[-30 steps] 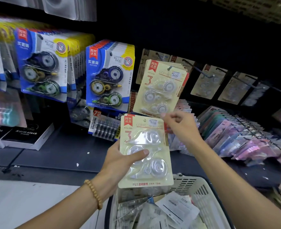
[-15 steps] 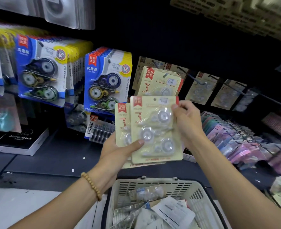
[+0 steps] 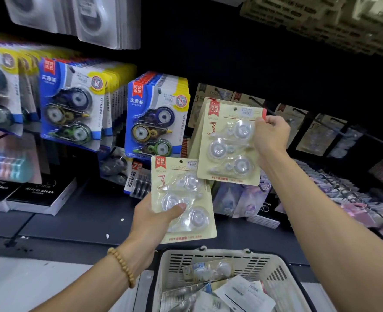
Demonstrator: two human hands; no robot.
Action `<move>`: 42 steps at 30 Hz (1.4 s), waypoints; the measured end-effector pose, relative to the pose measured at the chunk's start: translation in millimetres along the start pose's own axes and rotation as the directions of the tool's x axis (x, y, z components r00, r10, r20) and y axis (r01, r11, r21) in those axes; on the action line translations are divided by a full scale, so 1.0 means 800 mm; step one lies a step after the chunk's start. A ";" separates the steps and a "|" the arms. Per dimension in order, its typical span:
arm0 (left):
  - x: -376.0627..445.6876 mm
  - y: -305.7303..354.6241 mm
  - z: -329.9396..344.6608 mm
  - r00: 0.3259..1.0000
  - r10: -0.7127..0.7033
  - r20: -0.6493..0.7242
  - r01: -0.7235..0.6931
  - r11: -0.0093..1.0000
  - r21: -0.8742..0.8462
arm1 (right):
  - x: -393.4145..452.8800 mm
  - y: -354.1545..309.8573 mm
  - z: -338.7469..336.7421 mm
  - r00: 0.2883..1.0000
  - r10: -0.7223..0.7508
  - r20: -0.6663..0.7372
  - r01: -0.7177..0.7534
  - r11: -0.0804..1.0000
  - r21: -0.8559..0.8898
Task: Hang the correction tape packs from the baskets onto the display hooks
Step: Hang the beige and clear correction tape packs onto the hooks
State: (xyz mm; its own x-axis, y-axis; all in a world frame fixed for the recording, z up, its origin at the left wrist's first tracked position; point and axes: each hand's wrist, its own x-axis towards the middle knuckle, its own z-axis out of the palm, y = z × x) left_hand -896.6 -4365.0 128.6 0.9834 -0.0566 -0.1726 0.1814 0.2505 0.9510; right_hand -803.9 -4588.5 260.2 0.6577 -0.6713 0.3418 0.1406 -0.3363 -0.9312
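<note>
Head view: a cream pack in each hand

Right hand (image 3: 270, 134) pinches the upper pack (image 3: 229, 143) by its top right corner, against the hanging stack. Left hand (image 3: 154, 218) grips the lower pack (image 3: 183, 199), thumb across its blister, above the basket (image 3: 276, 273).

Dark, near-black display wall (image 3: 219, 52) behind the hooks, w/ a dim upper right corner. A dark grey shelf (image 3: 78, 224) ran across below it, w/ white specks on its top. Black boxes marked "Alarm clock" (image 3: 41, 198) lay on the shelf at left. Pale floor (image 3: 39, 282) showed at bottom left. Light fell on the left & centre; the far right stayed in shadow, blurry.
</note>
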 end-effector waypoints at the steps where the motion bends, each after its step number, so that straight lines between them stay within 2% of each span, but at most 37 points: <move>1: -0.001 0.000 -0.001 1.000 0.001 0.000 -0.001 1.000 0.001 | 0.002 0.001 0.001 1.000 -0.001 -0.021 0.001 1.000 -0.004; 10: -0.006 -0.001 -0.013 1.000 0.006 0.003 -0.006 1.000 -0.002 | 0.004 0.007 0.011 0.997 -0.057 -0.056 0.049 0.989 -0.136; 14: -0.007 0.001 -0.018 1.000 0.006 -0.023 -0.007 1.000 -0.031 | -0.016 0.021 0.014 0.997 -0.066 0.050 0.066 0.998 -0.005; 18: -0.009 -0.001 -0.024 0.999 -0.004 -0.048 0.003 1.000 -0.026 | -0.021 0.043 0.020 0.978 -0.135 0.160 0.146 0.987 -0.061; 23: -0.007 -0.003 -0.022 0.999 -0.009 -0.033 0.008 1.000 -0.026 | -0.004 0.052 0.040 0.986 -0.085 0.143 0.101 0.990 -0.103; 27: -0.006 0.000 -0.016 0.999 0.004 0.047 -0.005 1.000 0.012 | 0.011 0.055 0.055 0.988 -0.041 0.152 0.068 0.982 -0.176; 30: -0.004 0.005 -0.007 0.994 0.021 0.105 -0.024 0.999 0.027 | 0.008 0.059 0.051 0.979 0.020 0.205 0.023 0.979 -0.205; 34: -0.003 0.011 0.009 0.987 0.037 0.159 -0.043 0.998 0.038 | -0.020 0.069 0.025 0.973 0.112 0.200 -0.053 0.959 -0.278; 36: -0.003 0.009 0.016 0.980 0.037 0.194 -0.049 0.997 0.058 | -0.040 0.072 0.005 0.947 0.168 0.274 -0.116 0.973 -0.198; 39: -0.005 0.005 0.025 0.975 0.044 0.220 -0.064 0.994 0.086 | -0.074 0.072 -0.023 0.852 0.303 0.427 -0.287 0.952 -0.104; 42: -0.007 -0.002 0.036 0.975 0.047 0.219 -0.073 0.991 0.113 | -0.094 0.079 -0.041 0.831 0.277 0.482 -0.272 0.959 -0.082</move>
State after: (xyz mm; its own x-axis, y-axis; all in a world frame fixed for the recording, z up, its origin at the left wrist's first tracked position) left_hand -902.5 -4392.5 135.6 0.9646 -0.2548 -0.0679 0.1071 0.1432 0.9839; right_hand -868.6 -4580.7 179.3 0.9424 -0.3327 -0.0355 -0.1053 -0.1941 -0.9753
